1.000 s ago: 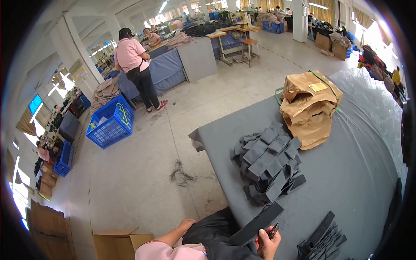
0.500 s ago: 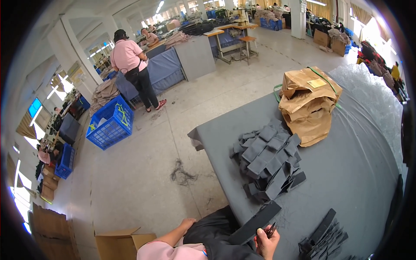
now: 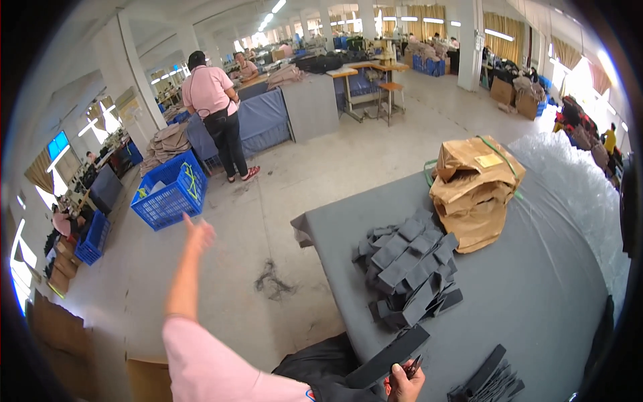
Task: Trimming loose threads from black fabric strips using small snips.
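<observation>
My left arm reaches out over the floor at the left. At its end my left hand (image 3: 196, 236), slightly blurred, has fingers stretched out and nothing visible in it. At the table's near edge my right hand (image 3: 406, 385) is closed on a dark grey fabric strip (image 3: 392, 355) and small dark thread snips (image 3: 416, 366). The strip slants across my lap and the table edge. Just beyond it lies a heap of folded dark grey fabric pieces (image 3: 412, 268). Right of this hand is a bundle of similar strips (image 3: 492, 383).
The grey-covered table (image 3: 529, 295) carries a crumpled brown paper bag (image 3: 477, 201) and clear plastic sheeting (image 3: 569, 187). A blue crate (image 3: 171, 197) stands near a person in pink (image 3: 211, 94). Thread scraps (image 3: 273, 281) lie on the floor. A cardboard box (image 3: 149, 375) sits at lower left.
My left hand has lifted from my lap and swung out to the left. The right hand still holds the strip and snips. The view has tilted up a little.
</observation>
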Demonstrator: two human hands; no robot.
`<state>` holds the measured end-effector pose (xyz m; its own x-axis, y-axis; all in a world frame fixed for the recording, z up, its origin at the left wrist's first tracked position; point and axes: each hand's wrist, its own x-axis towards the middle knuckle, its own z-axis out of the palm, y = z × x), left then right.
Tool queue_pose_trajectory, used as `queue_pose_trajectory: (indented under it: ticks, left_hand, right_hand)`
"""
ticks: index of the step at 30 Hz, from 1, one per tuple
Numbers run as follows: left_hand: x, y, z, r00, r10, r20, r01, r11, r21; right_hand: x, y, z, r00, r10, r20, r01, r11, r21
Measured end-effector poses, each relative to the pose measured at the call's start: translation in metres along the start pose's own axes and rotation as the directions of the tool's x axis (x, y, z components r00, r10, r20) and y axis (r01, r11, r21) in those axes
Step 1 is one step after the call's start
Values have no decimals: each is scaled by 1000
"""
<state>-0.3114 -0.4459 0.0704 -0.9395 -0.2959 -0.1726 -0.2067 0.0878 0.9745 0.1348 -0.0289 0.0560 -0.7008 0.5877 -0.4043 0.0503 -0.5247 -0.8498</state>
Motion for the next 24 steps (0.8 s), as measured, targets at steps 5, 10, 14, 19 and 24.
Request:
queue_pose_trajectory:
  ticks: [5, 10, 14, 19, 24]
  left_hand:
    - [5, 85, 8, 920, 293, -261, -218, 935, 281]
    - [-63, -143, 46, 937, -277, 214, 94, 788, 608]
    - [-157, -231, 49, 739, -581, 342, 141, 630, 764]
    - [-219, -272, 13, 611, -734, 298, 356, 590, 725]
    - [-251, -278, 3, 511, -827, 236, 469, 498, 730]
  right_hand:
    - [2, 8, 1, 999, -44, -12, 44, 999, 23]
    - [-12, 3, 5, 1000, -17, -16, 17, 1000, 10]
    - [-15, 8, -7, 998, -65, -14, 65, 997, 37]
    - [-19, 26, -13, 992, -123, 34, 113, 971, 208]
    - [-27, 25, -14, 991, -121, -49, 128, 970, 204]
